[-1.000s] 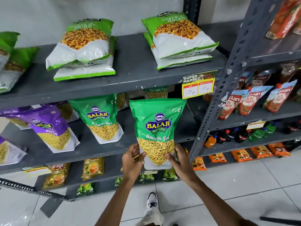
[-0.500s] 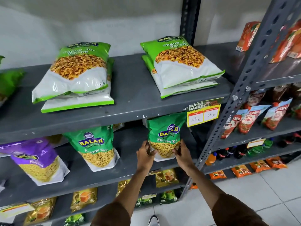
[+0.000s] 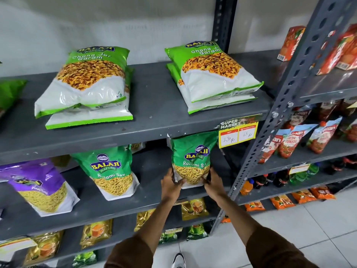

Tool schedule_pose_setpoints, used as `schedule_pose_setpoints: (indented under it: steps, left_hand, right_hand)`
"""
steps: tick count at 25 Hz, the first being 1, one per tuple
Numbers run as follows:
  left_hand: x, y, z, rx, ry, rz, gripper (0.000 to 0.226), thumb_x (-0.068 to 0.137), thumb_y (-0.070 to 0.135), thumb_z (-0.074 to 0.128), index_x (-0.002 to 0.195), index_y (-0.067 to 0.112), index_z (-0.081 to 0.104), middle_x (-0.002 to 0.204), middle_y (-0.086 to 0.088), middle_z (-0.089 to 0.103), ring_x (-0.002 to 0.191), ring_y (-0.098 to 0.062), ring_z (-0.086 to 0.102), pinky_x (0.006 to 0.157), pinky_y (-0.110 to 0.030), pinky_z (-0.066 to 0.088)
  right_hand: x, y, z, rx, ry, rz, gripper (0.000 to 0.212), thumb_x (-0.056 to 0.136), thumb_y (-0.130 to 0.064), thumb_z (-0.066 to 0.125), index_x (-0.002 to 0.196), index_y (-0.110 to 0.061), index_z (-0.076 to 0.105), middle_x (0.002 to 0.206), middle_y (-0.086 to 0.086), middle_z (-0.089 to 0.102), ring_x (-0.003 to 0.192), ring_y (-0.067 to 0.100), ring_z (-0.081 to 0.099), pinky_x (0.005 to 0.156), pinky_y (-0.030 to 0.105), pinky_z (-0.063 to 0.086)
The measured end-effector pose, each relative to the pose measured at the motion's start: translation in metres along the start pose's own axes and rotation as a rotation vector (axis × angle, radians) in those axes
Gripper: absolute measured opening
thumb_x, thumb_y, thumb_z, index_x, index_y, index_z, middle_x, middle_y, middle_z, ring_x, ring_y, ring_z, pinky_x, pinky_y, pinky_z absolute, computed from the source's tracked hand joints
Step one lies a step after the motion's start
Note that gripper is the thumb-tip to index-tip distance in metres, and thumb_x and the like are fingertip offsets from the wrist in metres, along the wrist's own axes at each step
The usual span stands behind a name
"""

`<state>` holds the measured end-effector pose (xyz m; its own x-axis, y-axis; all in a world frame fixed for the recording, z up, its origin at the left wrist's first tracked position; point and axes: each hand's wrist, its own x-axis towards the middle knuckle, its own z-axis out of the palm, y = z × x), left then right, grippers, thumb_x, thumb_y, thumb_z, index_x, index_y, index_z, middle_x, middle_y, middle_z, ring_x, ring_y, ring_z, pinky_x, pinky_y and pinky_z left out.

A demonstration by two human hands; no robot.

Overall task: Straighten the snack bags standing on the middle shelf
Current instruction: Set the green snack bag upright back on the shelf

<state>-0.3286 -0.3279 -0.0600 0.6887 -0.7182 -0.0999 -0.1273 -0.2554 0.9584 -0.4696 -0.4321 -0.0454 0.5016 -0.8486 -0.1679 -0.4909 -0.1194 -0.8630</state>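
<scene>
A green Ratlami Sev snack bag stands upright at the right end of the grey middle shelf, its top tucked under the shelf above. My left hand grips its lower left corner and my right hand grips its lower right corner. A second green Ratlami Sev bag stands to its left, leaning back a little. Further left a purple snack bag stands tilted to the left.
The top shelf holds two stacks of Chana Jor Garam bags. A yellow price tag hangs on the top shelf's front edge. A perforated grey upright borders the ketchup pouches on the right. Small packets line the lower shelves.
Both hands have carried the green bag from out in front of the shelving back onto the middle shelf, under the top shelf. The camera has moved closer and tilted upward.
</scene>
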Motion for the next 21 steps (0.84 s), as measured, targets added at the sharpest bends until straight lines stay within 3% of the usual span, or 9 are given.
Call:
schedule_pose_setpoints:
  steps: [5,7,9,10,12,14,17,19,21]
  left_hand:
    - [-0.002,0.002,-0.008,0.023,0.021,-0.025,0.047,0.067,0.023,0.079,0.106,0.037,0.057,0.116,0.005,0.07,0.115,-0.02,0.064,0.101,-0.043,0.05]
    - [-0.017,0.012,-0.012,0.051,0.052,0.0,0.057,0.072,0.019,0.078,0.123,0.025,0.054,0.12,0.008,0.065,0.118,-0.016,0.06,0.099,-0.03,0.047]
    - [-0.04,0.015,-0.021,0.054,0.14,0.061,0.063,0.078,0.018,0.075,0.135,0.019,0.049,0.129,0.012,0.058,0.122,-0.008,0.053,0.102,-0.025,0.043]
    - [-0.053,0.011,-0.026,0.056,0.192,0.105,0.06,0.081,0.021,0.073,0.136,0.021,0.05,0.134,0.01,0.057,0.124,-0.008,0.052,0.105,-0.027,0.042]
    - [-0.075,0.0,-0.047,0.066,0.327,0.171,0.046,0.086,0.023,0.068,0.13,0.024,0.055,0.131,0.005,0.058,0.122,-0.01,0.053,0.104,-0.032,0.043]
    - [-0.089,-0.003,-0.072,0.026,0.529,0.167,0.042,0.085,0.023,0.069,0.124,0.019,0.055,0.124,-0.002,0.052,0.111,-0.011,0.05,0.097,-0.026,0.043]
    - [-0.092,0.0,-0.12,-0.103,0.759,0.098,0.059,0.08,0.03,0.071,0.128,0.008,0.046,0.126,-0.014,0.044,0.108,-0.016,0.046,0.091,-0.018,0.04]
    - [-0.079,-0.009,-0.152,-0.098,0.74,0.062,0.079,0.079,0.047,0.068,0.138,0.004,0.038,0.136,-0.021,0.041,0.121,-0.017,0.044,0.102,-0.024,0.036]
    - [-0.061,-0.026,-0.178,-0.094,0.653,-0.014,0.092,0.078,0.044,0.07,0.149,0.008,0.024,0.153,-0.019,0.033,0.136,-0.016,0.038,0.115,-0.038,0.033]
  right_hand:
    - [-0.006,-0.005,0.003,-0.036,-0.095,-0.022,0.058,0.088,-0.015,0.068,0.139,-0.01,0.041,0.14,0.012,0.057,0.133,0.029,0.052,0.102,0.03,0.038]
    - [-0.022,-0.006,0.013,-0.045,0.085,-0.04,0.078,0.079,-0.024,0.076,0.143,-0.009,0.034,0.143,0.015,0.048,0.13,0.029,0.048,0.103,0.041,0.043]
    - [-0.05,-0.01,0.031,0.049,0.313,-0.142,0.075,0.076,-0.031,0.073,0.138,-0.005,0.038,0.128,0.018,0.047,0.112,0.019,0.047,0.092,0.031,0.044]
    - [-0.065,-0.014,0.042,0.086,0.335,-0.222,0.065,0.079,-0.03,0.07,0.132,-0.006,0.042,0.12,0.016,0.05,0.103,0.015,0.048,0.087,0.023,0.044]
    - [-0.085,-0.028,0.067,0.136,0.19,-0.366,0.045,0.086,-0.023,0.067,0.125,-0.016,0.048,0.107,0.008,0.056,0.091,0.017,0.055,0.081,0.023,0.049]
    - [-0.088,-0.049,0.086,0.125,0.014,-0.411,0.037,0.089,-0.019,0.065,0.122,-0.026,0.051,0.103,0.002,0.061,0.086,0.018,0.062,0.075,0.03,0.054]
    - [-0.079,-0.077,0.121,0.101,-0.106,-0.403,0.043,0.091,-0.015,0.062,0.129,-0.029,0.049,0.119,0.006,0.066,0.097,0.017,0.067,0.082,0.029,0.054]
    - [-0.07,-0.093,0.146,0.099,-0.16,-0.333,0.053,0.091,-0.01,0.062,0.14,-0.018,0.044,0.137,0.011,0.059,0.114,0.024,0.064,0.094,0.029,0.05]
    - [-0.066,-0.108,0.168,0.093,-0.205,-0.249,0.064,0.091,-0.008,0.062,0.149,-0.012,0.035,0.149,0.011,0.05,0.133,0.027,0.053,0.108,0.033,0.042]
